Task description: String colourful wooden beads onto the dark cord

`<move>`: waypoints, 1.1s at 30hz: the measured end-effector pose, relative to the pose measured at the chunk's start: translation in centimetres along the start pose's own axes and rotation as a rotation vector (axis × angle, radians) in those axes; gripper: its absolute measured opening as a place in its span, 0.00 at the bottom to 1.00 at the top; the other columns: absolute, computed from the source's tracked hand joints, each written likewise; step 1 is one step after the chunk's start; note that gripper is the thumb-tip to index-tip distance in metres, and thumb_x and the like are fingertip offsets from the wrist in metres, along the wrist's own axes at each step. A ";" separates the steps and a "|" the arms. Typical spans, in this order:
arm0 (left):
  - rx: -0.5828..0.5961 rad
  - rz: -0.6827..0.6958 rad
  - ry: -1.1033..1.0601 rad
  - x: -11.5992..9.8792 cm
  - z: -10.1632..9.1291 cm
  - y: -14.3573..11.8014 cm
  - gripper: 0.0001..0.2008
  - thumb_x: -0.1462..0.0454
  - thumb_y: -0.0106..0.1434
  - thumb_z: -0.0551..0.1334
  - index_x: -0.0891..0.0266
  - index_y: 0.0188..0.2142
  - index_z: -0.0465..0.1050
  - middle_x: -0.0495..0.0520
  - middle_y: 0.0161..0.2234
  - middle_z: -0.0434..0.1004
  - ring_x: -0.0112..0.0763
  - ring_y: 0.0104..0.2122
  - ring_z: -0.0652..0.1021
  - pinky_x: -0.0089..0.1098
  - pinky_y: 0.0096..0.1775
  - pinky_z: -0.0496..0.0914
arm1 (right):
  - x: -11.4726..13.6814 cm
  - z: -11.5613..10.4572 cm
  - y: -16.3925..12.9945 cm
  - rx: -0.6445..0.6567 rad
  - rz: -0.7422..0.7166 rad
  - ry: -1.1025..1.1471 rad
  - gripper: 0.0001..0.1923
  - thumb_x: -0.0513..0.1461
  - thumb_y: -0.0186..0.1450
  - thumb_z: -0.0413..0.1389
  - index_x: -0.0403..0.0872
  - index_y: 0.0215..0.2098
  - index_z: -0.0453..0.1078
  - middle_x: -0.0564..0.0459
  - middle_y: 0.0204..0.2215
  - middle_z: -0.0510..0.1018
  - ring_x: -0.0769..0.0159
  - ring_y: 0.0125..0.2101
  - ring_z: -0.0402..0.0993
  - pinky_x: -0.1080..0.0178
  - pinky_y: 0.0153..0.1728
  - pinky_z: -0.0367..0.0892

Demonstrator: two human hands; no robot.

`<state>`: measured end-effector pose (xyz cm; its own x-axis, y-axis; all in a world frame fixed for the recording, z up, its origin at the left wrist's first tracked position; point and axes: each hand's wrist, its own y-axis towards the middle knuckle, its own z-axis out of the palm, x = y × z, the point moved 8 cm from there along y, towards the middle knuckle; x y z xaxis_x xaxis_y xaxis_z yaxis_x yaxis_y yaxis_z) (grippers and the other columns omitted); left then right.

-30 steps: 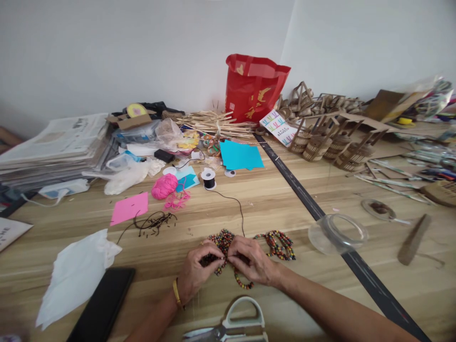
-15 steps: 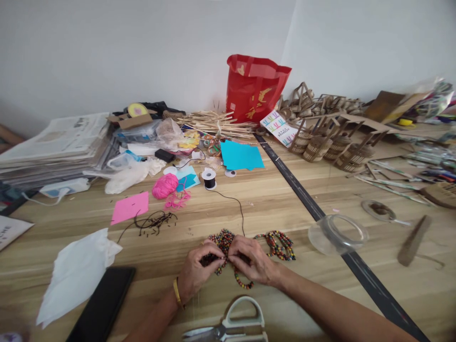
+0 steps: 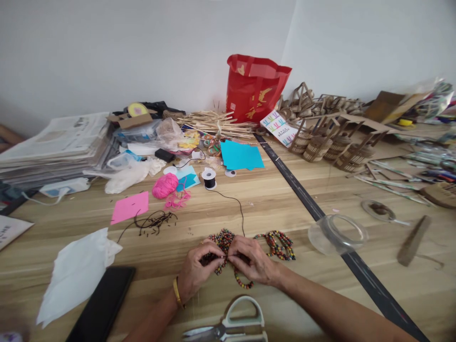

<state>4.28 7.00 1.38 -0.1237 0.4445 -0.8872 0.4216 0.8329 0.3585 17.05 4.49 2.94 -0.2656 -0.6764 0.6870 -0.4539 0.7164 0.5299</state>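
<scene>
On the wooden table, just behind the scissors, left hand and right hand pinch a beaded strand (black cord trailing to its spool); keeping the cord taut should help.

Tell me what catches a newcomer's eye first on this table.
The shiny red plastic bag standing against the white wall at the back draws the eye first. In front, the left hand and right hand meet over a heap of multicoloured beaded strings on the wooden table. A bright pink ball of yarn lies further back, left of them.
</scene>
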 end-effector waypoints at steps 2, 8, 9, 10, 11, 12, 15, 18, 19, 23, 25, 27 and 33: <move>-0.006 0.003 -0.004 0.0 0.0 0.0 0.04 0.72 0.55 0.66 0.63 0.28 0.77 0.53 0.27 0.79 0.33 0.30 0.78 0.33 0.36 0.71 | -0.1 0.0 -0.1 0.003 0.005 0.005 0.05 0.34 0.67 0.50 0.45 0.32 0.65 0.50 0.27 0.71 0.66 0.29 0.66 0.66 0.29 0.62; -0.011 -0.028 0.008 0.2 0.0 -0.1 0.05 0.72 0.54 0.66 0.63 0.28 0.77 0.52 0.27 0.78 0.33 0.30 0.77 0.31 0.35 0.70 | 0.0 0.1 0.0 0.012 0.011 -0.004 0.05 0.35 0.67 0.50 0.45 0.32 0.65 0.50 0.27 0.72 0.66 0.28 0.66 0.66 0.29 0.62; -0.010 -0.040 0.012 0.2 0.0 -0.1 0.05 0.72 0.54 0.66 0.63 0.29 0.77 0.52 0.27 0.78 0.33 0.30 0.77 0.31 0.35 0.70 | 0.0 0.1 0.0 0.011 0.010 -0.004 0.06 0.35 0.67 0.50 0.45 0.32 0.65 0.50 0.27 0.72 0.66 0.28 0.66 0.66 0.29 0.62; -0.010 -0.051 0.015 0.2 0.0 -0.1 0.05 0.72 0.54 0.66 0.63 0.29 0.77 0.52 0.27 0.78 0.33 0.30 0.77 0.31 0.35 0.70 | 0.0 0.1 0.0 0.009 0.009 -0.004 0.06 0.35 0.67 0.50 0.45 0.32 0.65 0.50 0.27 0.72 0.66 0.29 0.66 0.66 0.29 0.62; -0.010 -0.059 0.016 0.3 0.0 -0.1 0.05 0.72 0.54 0.66 0.63 0.29 0.76 0.52 0.27 0.78 0.33 0.31 0.77 0.31 0.35 0.70 | 0.0 0.1 0.0 0.008 0.008 -0.004 0.06 0.35 0.67 0.50 0.45 0.32 0.65 0.50 0.27 0.72 0.66 0.29 0.66 0.66 0.29 0.62; -0.009 -0.062 0.016 0.3 0.0 -0.1 0.05 0.72 0.54 0.66 0.63 0.29 0.76 0.52 0.28 0.78 0.33 0.31 0.77 0.31 0.35 0.70 | -0.1 0.1 0.0 0.009 0.009 -0.005 0.06 0.35 0.67 0.50 0.45 0.32 0.65 0.50 0.28 0.72 0.66 0.29 0.66 0.66 0.29 0.62; -0.009 -0.053 -0.001 0.3 0.0 -0.1 0.04 0.72 0.54 0.66 0.63 0.29 0.76 0.52 0.28 0.78 0.33 0.31 0.77 0.31 0.36 0.70 | 0.0 0.1 0.0 0.010 0.002 -0.008 0.06 0.35 0.67 0.49 0.45 0.32 0.65 0.50 0.27 0.72 0.66 0.29 0.67 0.66 0.29 0.63; -0.009 -0.040 -0.014 0.3 0.0 -0.1 0.04 0.73 0.54 0.66 0.63 0.28 0.76 0.52 0.27 0.78 0.33 0.31 0.77 0.31 0.36 0.70 | 0.1 0.0 0.1 0.008 -0.002 -0.005 0.06 0.35 0.67 0.49 0.45 0.32 0.65 0.50 0.27 0.72 0.66 0.29 0.67 0.66 0.29 0.62; -0.010 -0.037 -0.016 0.3 0.0 -0.1 0.05 0.73 0.54 0.66 0.63 0.28 0.76 0.52 0.27 0.78 0.33 0.31 0.77 0.31 0.36 0.70 | 0.1 0.0 0.1 0.008 -0.001 -0.003 0.06 0.35 0.67 0.50 0.45 0.32 0.65 0.50 0.27 0.72 0.66 0.29 0.67 0.66 0.29 0.62; -0.013 -0.010 -0.023 0.2 0.0 -0.1 0.05 0.73 0.54 0.66 0.63 0.28 0.76 0.52 0.27 0.78 0.33 0.30 0.77 0.31 0.36 0.70 | 0.1 0.1 0.0 0.014 0.008 0.000 0.06 0.34 0.67 0.50 0.45 0.32 0.65 0.50 0.27 0.72 0.67 0.29 0.66 0.66 0.29 0.62; -0.015 0.002 -0.024 0.2 0.0 -0.2 0.05 0.73 0.54 0.66 0.63 0.28 0.76 0.52 0.27 0.79 0.32 0.30 0.77 0.31 0.36 0.70 | 0.0 0.1 0.0 0.014 0.007 -0.004 0.06 0.35 0.67 0.50 0.45 0.32 0.65 0.51 0.27 0.71 0.67 0.28 0.66 0.66 0.29 0.62; -0.018 0.015 -0.024 0.2 0.0 -0.2 0.05 0.73 0.55 0.66 0.63 0.28 0.76 0.52 0.27 0.79 0.32 0.30 0.77 0.30 0.35 0.70 | 0.0 0.1 0.0 0.013 0.006 -0.009 0.06 0.35 0.67 0.50 0.45 0.32 0.65 0.51 0.27 0.71 0.67 0.28 0.66 0.66 0.29 0.63; -0.016 0.044 -0.016 -0.1 0.0 -0.1 0.05 0.74 0.54 0.66 0.63 0.28 0.77 0.53 0.27 0.79 0.32 0.30 0.77 0.30 0.35 0.71 | -0.1 0.2 0.0 0.019 0.010 -0.008 0.05 0.34 0.67 0.50 0.45 0.32 0.65 0.50 0.28 0.72 0.66 0.29 0.67 0.66 0.30 0.63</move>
<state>4.26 6.87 1.40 -0.0907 0.4758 -0.8749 0.4116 0.8178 0.4021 16.95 4.52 2.78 -0.2766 -0.6708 0.6881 -0.4677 0.7195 0.5134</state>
